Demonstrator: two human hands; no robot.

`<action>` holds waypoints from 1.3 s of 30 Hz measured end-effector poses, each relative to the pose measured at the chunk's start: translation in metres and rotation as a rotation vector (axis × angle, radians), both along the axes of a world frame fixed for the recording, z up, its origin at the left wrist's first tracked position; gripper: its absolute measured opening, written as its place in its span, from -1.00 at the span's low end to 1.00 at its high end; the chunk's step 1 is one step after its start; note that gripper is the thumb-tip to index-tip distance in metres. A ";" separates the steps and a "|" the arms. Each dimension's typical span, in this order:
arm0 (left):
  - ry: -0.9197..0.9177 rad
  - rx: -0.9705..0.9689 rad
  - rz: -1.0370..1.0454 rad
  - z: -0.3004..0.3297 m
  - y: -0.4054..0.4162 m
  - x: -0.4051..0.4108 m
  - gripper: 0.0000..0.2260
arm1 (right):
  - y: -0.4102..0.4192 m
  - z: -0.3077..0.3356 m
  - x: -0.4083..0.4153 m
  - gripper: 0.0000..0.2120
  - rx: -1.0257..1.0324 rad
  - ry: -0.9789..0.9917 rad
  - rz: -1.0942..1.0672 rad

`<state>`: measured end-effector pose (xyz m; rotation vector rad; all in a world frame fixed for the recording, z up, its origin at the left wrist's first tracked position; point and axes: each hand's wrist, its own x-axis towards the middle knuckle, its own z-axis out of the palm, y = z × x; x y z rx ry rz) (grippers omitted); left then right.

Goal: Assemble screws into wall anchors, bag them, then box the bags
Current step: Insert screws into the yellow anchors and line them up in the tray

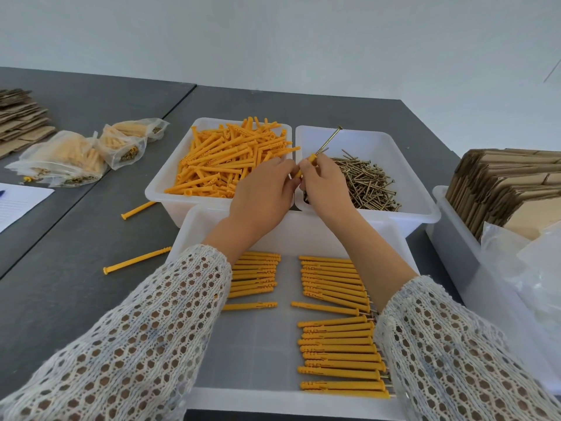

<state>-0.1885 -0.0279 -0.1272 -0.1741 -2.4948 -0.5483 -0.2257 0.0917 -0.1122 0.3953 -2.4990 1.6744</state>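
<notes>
the orange wall anchor (306,166) tilts with its long axis running from lower left to upper right, and a brass screw (329,141) sticks out of its upper end along the same line, head pointing up and away over the right-hand bin. the anchor sits between the two hands: the right hand (323,185) has its grip curled round the anchor's middle, while the left hand (262,189) pinches the lower end with its fingertips, so both grips are clamped on it. both hands hover above the seam where the anchor bin (170,177) meets the screw bin (419,205), wrists bent slightly inward, forearms in white crochet sleeves (151,329) reaching forward over the front tray (273,399). that tray holds rows of assembled anchors (337,341) lying crosswise. two loose anchors (136,260) lie on the grey tabletop (60,284) to the left, near filled bags (63,159).
</notes>
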 end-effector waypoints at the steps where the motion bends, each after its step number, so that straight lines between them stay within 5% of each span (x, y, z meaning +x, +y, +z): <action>1: 0.004 0.002 0.004 0.000 0.000 0.000 -0.85 | 0.000 -0.001 0.000 -0.81 0.031 0.015 0.006; 14: 0.021 0.016 -0.018 -0.001 -0.001 0.000 -0.87 | 0.004 0.003 0.000 -0.78 -0.037 0.069 0.006; 17: -0.028 0.110 -0.022 0.004 -0.002 0.000 -0.86 | 0.007 0.007 0.000 -0.74 -0.173 -0.027 0.014; 23: -0.075 0.658 -0.084 0.025 -0.024 0.002 -0.87 | 0.019 0.015 -0.007 -0.62 -0.539 -0.334 -0.046; 29: -0.189 0.529 -0.223 0.022 -0.011 0.009 -0.90 | 0.027 0.016 -0.012 -0.67 -0.769 -0.493 -0.040; 33: -0.182 0.475 -0.294 0.018 0.006 0.010 -0.94 | 0.032 0.017 -0.013 -0.63 -0.667 -0.477 0.110; 39: -0.183 0.583 -0.267 0.016 0.007 0.006 -0.88 | 0.020 0.014 -0.002 -0.69 -0.272 -0.073 0.200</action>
